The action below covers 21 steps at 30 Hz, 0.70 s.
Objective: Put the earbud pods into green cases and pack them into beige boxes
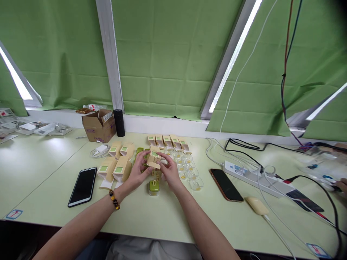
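Note:
Both my hands hold one small tan cardboard box (153,158) with a green label, raised over the table. My left hand (139,168) grips its left side and my right hand (169,169) its right side near a loose flap. Just below them stands a small clear case with a green lid (154,187) and a pale loop on top. More green lids (140,149) lie partly hidden behind my left hand. Several clear plastic cups (189,169) with yellowish bottoms sit in rows beside my right hand. Similar tan boxes (121,168) stand to the left, flaps open.
Another row of tan boxes (168,141) stands at the back. Phones lie left (82,186) and right (226,185). A power strip (255,178) with tangled cables, a beige mouse-shaped device (257,206), a carton (99,126) and a black cylinder (119,123) surround the work. Another person's hand (343,185) shows far right.

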Each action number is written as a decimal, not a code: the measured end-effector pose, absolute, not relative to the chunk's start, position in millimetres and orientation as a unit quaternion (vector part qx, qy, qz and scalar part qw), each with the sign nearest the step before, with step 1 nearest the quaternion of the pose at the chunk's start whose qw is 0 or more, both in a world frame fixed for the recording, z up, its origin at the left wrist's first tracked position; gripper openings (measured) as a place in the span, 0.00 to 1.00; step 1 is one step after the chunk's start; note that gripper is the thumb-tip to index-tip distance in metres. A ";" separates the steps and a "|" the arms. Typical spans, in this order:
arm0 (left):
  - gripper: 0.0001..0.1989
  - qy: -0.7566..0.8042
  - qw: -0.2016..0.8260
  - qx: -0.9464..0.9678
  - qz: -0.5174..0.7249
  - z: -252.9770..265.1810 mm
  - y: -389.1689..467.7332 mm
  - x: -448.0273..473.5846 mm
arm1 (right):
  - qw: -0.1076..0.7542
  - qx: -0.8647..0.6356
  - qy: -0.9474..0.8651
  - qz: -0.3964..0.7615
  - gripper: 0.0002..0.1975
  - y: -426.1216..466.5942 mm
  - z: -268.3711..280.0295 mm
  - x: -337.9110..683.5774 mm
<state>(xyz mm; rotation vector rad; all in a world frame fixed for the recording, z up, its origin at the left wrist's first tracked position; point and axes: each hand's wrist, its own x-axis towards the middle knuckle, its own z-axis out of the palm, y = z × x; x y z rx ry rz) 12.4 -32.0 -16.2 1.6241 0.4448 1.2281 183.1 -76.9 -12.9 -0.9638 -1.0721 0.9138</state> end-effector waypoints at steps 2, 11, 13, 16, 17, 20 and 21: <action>0.34 0.172 0.536 0.657 0.502 -15.8 -32.5 12.4 | 0.661 -0.418 -0.483 0.394 0.21 -76.7 -13.0 181.6; 0.31 0.167 0.583 0.628 0.487 -14.3 -34.9 12.3 | 0.666 -0.385 -0.510 0.385 0.20 -75.5 -18.4 180.2; 0.29 0.173 0.581 0.624 0.493 -13.4 -34.4 12.4 | 0.662 -0.379 -0.522 0.382 0.20 -76.2 -19.4 179.9; 0.28 0.178 0.575 0.622 0.501 -11.5 -33.6 12.4 | 0.657 -0.370 -0.538 0.376 0.21 -77.6 -19.4 179.1; 0.28 0.178 0.574 0.621 0.504 -10.9 -33.4 12.4 | 0.657 -0.367 -0.543 0.374 0.21 -78.1 -19.1 178.8; 0.28 0.179 0.572 0.620 0.506 -10.3 -33.1 12.3 | 0.656 -0.359 -0.551 0.370 0.22 -79.6 -17.7 178.6; 0.28 0.181 0.570 0.621 0.506 -10.5 -33.0 12.2 | 0.656 -0.356 -0.553 0.371 0.22 -80.1 -17.3 178.5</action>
